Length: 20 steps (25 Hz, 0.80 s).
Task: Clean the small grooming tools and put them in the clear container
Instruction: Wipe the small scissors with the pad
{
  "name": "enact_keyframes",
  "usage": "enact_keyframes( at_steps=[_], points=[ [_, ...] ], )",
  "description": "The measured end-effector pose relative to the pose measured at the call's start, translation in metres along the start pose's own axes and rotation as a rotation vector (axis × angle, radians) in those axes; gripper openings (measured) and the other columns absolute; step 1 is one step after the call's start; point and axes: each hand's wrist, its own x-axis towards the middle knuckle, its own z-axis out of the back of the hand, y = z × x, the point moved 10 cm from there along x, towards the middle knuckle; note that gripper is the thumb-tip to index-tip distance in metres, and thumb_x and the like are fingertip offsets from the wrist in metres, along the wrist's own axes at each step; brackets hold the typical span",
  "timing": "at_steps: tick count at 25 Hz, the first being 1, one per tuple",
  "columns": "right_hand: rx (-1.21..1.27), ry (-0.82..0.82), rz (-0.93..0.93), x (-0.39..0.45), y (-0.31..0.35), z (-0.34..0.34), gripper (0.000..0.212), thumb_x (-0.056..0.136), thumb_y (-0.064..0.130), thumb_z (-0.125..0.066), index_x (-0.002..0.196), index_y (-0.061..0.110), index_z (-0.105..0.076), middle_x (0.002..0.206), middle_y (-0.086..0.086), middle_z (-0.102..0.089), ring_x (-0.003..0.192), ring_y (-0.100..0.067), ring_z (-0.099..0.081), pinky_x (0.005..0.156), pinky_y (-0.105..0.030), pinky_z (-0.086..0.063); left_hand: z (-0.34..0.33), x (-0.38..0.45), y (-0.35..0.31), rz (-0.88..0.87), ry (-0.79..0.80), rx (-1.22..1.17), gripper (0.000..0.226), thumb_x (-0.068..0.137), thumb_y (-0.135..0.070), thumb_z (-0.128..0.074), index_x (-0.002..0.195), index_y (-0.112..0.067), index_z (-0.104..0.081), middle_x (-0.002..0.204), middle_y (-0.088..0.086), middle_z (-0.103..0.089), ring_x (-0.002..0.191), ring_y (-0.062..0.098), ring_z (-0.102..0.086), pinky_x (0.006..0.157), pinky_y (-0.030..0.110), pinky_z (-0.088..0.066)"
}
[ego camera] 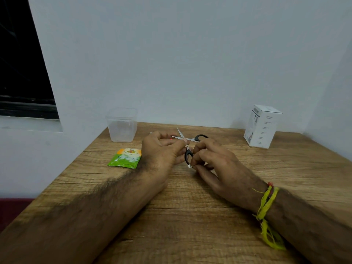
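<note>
A small pair of scissors [188, 156] with black handles is held just above the wooden table [190, 216], its blades spread wide and pointing away from me. My left hand [160, 151] pinches the scissors near the pivot. My right hand [211, 161] pinches a small white scrap [189, 166] against the end of the near handle loop. The other handle loop [201, 137] sticks out behind my right fingers. The clear container [122, 124] stands open and looks empty at the table's back left, apart from both hands.
A green and orange sachet [125, 157] lies flat just left of my left hand. A white cardboard box [261, 126] stands at the back right. Walls close the table off behind and to the right. A dark window is at the far left.
</note>
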Motion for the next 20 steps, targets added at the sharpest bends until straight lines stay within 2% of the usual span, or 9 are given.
enact_keyframes(
  at_steps=[4,10,15,20],
  points=[
    [-0.041,0.009,-0.012,0.0024,0.0019,-0.0028,0.007,0.095,0.015,-0.057,0.099,0.014,-0.063,0.116,0.001,-0.05,0.092,-0.012,-0.058,0.077,-0.034,-0.055,0.0022,0.0018,-0.001,-0.011,-0.005,-0.003,0.033,0.084,0.006,-0.075,0.111,0.001,-0.058,0.091,0.021,-0.075,0.066,0.023,-0.075,0.057,0.03,-0.06],
    [-0.087,0.059,-0.053,0.0006,-0.0026,-0.0023,0.008,0.095,0.013,-0.06,0.101,0.017,-0.064,0.112,0.005,-0.052,0.094,-0.01,-0.056,0.08,-0.034,-0.054,0.0025,0.0044,-0.0008,-0.021,-0.002,0.023,0.019,0.088,0.005,-0.071,0.106,0.003,-0.066,0.091,0.022,-0.075,0.062,0.018,-0.073,0.058,0.028,-0.061],
    [-0.107,0.012,-0.07,0.0016,-0.0044,0.0009,0.004,0.097,0.015,-0.058,0.098,0.017,-0.062,0.101,0.005,-0.056,0.085,-0.014,-0.056,0.075,-0.039,-0.054,0.0035,0.004,-0.0002,-0.012,-0.013,0.008,0.019,0.088,0.006,-0.07,0.106,0.003,-0.065,0.092,0.023,-0.074,0.06,0.018,-0.073,0.054,0.027,-0.059],
    [-0.135,-0.02,-0.099,0.0017,-0.005,0.0029,0.004,0.097,0.015,-0.058,0.097,0.016,-0.062,0.097,0.004,-0.057,0.083,-0.013,-0.054,0.074,-0.035,-0.051,0.0031,0.0046,-0.001,-0.017,-0.009,-0.001,0.019,0.088,0.006,-0.07,0.107,0.003,-0.064,0.095,0.025,-0.074,0.063,0.02,-0.074,0.056,0.029,-0.06]
  ],
)
